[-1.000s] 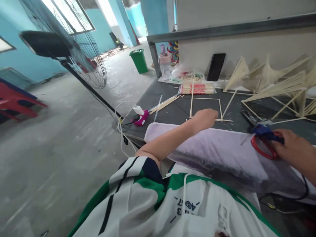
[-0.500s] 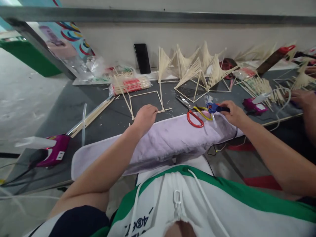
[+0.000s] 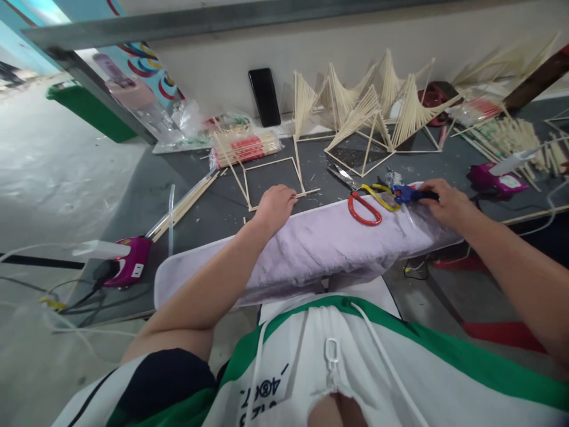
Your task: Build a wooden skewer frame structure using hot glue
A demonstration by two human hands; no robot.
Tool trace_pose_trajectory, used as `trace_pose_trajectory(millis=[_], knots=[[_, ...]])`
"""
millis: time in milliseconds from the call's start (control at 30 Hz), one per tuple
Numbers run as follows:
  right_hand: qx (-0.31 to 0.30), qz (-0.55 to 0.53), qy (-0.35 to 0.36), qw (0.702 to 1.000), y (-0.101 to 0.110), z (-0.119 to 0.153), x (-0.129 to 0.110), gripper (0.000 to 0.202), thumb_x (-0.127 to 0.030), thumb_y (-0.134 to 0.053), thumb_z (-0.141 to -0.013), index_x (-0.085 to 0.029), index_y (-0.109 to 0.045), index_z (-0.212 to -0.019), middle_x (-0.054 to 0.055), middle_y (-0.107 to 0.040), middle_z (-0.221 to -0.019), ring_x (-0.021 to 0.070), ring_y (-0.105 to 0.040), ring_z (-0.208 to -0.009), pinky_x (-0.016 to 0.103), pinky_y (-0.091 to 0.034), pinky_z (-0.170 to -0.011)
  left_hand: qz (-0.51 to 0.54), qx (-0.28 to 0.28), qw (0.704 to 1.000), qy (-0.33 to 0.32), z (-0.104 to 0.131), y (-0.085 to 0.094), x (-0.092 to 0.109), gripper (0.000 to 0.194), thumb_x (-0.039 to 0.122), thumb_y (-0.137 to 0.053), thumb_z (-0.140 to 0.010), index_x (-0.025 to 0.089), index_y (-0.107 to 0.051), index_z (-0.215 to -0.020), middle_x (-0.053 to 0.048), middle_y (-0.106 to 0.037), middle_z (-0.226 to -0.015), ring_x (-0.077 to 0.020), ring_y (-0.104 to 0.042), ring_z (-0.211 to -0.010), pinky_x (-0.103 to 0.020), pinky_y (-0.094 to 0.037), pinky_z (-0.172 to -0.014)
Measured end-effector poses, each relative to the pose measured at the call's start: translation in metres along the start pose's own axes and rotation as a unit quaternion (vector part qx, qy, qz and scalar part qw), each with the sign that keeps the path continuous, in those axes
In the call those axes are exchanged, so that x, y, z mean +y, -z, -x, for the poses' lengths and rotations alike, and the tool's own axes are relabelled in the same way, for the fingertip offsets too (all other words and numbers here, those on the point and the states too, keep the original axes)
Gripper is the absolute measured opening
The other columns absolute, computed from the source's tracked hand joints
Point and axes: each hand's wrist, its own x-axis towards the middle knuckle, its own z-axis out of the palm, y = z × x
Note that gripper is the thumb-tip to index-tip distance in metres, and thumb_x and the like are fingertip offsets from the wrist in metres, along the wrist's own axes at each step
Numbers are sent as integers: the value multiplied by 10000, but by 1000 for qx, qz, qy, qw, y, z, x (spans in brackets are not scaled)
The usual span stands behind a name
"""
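My left hand (image 3: 276,206) rests at the near side of a thin wooden stick frame (image 3: 269,163), its fingers closed on a stick at the frame's near right corner. My right hand (image 3: 446,201) is wrapped round the black handle of a blue glue gun (image 3: 408,194). A translucent stick sticks out of the gun over the lilac plush cloth (image 3: 320,240). Scissors (image 3: 362,201) with red and yellow handles lie open between my hands, partly on the cloth. The tips of my left fingers are partly hidden.
Behind stands a model of fanned sticks (image 3: 355,115). A black phone (image 3: 265,98) leans on the wall. Bagged sticks (image 3: 246,148) lie near it. Magenta power sockets (image 3: 128,261) with cables sit at left and right. Loose sticks (image 3: 518,142) lie at right.
The view has turned slightly, so everything sits further right. Both hands keep their holds with little movement. The other person's hand at the right edge has nearly left the view.
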Motion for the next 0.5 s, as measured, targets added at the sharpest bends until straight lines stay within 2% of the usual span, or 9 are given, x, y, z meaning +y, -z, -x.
trace_pose_trajectory(millis=[100,200,267,333,400,500], knots=[[5,61,42,997,7,2,-19,321,-184,-486,-818,-178,-546,-1133,219,-630,-1212,333,-552,-1186,457,-399,-1038,-11,-4,1000,9,-2,-1,0,246,276,-483,-954,204,-702,-1041,-75,-706,-1065,-220,-616,-1051,-357,-452,-980],[69,97,110,987,5,5,-60,362,-194,-447,-854,-140,-553,-1195,197,-631,-1215,332,-542,-1190,467,-365,-1086,-24,-13,1000,7,-5,-1,0,238,298,-505,-946,200,-706,-1029,-81,-702,-1052,-229,-612,-1034,-360,-451,-961],[42,81,128,988,-4,4,-91,388,-217,-468,-850,-142,-541,-1223,178,-636,-1207,318,-565,-1158,449,-421,-1041,-36,-18,999,0,-8,-2,0,234,301,-514,-942,193,-708,-1014,-87,-700,-1042,-233,-607,-1026,-361,-447,-951],[-1,98,115,988,-13,-1,-116,403,-238,-481,-844,-124,-542,-1226,199,-631,-1213,346,-561,-1170,478,-441,-1004,-47,-23,999,-5,-10,-3,-1,228,292,-506,-945,193,-706,-992,-83,-700,-1027,-229,-605,-1017,-357,-441,-950],[-37,131,90,987,-20,-9,-130,405,-255,-482,-848,-102,-550,-1217,226,-631,-1198,370,-570,-1152,499,-452,-965,-53,-23,998,-11,-12,-4,-1,222,284,-497,-950,193,-698,-975,-76,-700,-1014,-223,-605,-1009,-352,-433,-952],[-81,162,56,982,-20,-19,-138,400,-305,-468,-885,-101,-547,-1220,233,-656,-1125,365,-618,-1070,493,-466,-909,-60,-17,998,-15,-13,-5,0,222,283,-487,-956,186,-686,-968,-81,-695,-1003,-227,-605,-992,-351,-435,-934]])
